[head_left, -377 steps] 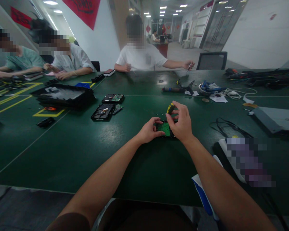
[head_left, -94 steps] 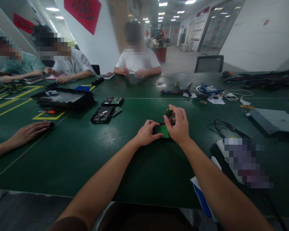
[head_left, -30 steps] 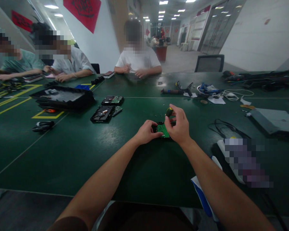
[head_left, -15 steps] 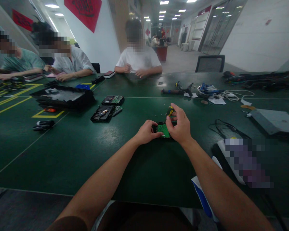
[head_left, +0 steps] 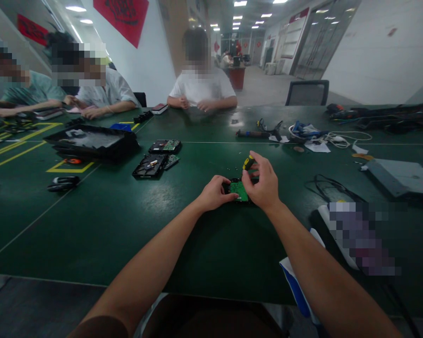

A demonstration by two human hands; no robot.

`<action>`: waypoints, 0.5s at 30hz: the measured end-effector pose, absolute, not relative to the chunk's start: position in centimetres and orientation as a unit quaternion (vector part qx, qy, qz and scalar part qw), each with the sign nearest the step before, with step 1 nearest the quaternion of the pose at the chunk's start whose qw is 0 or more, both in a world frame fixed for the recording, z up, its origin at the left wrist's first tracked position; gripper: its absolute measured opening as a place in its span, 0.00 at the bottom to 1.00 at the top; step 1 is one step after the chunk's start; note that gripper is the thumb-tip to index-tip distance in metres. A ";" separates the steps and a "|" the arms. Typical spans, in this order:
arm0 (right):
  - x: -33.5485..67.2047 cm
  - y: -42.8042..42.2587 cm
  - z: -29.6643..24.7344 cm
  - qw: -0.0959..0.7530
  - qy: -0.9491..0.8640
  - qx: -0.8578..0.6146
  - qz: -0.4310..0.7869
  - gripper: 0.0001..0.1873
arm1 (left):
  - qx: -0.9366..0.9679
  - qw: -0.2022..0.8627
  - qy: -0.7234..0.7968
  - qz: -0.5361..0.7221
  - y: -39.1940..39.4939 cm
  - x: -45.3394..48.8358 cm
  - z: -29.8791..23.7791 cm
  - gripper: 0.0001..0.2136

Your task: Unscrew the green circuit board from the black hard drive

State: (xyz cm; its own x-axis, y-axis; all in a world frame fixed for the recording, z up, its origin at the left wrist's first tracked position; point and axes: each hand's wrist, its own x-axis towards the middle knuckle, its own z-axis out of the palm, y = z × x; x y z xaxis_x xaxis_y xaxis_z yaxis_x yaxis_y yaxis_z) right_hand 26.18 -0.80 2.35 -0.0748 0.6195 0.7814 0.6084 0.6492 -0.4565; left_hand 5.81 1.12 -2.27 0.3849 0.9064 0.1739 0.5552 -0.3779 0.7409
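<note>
A hard drive with a green circuit board lies on the dark green table in front of me. My left hand grips its left side, with the thumb along the near edge of the board. In my right hand is a yellow and black screwdriver, held between thumb and fingers over the drive's far right part. Its tip is hidden behind my hand. Several tiny screws are scattered on the table just beyond the drive.
Other drive parts and a second drive lie to the left, near a black tray. Tools and cables sit back right, beside a grey metal box. A person sits opposite; two more sit at the left.
My hands stay almost in place, and the screwdriver's handle shows slightly turned in my right fingers. The person opposite has shifted their hands a little.
</note>
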 end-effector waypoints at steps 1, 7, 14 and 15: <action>26.2 -0.8 2.3 0.536 -0.733 -0.419 0.006 0.32 | 0.777 0.300 0.470 0.293 1.1 5.8 -2.2 0.28; 26.1 -0.7 2.4 0.536 -0.731 -0.422 0.005 0.31 | 0.776 0.305 0.469 0.290 0.8 5.9 -1.7 0.27; 26.1 -0.7 2.5 0.535 -0.730 -0.425 0.000 0.31 | 0.778 0.304 0.466 0.291 0.9 5.9 -2.0 0.27; 26.1 -0.7 2.5 0.535 -0.730 -0.425 0.000 0.31 | 0.778 0.304 0.465 0.292 0.9 5.9 -2.1 0.27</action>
State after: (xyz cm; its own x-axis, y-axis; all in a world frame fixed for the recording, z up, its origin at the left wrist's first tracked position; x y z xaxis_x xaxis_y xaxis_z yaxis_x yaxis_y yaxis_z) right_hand 26.08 -0.67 2.46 -0.0670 0.6205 0.7814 0.6209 0.6389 -0.4542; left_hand 5.87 0.92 -2.05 0.3966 0.9018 0.1717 0.5468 -0.3823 0.7449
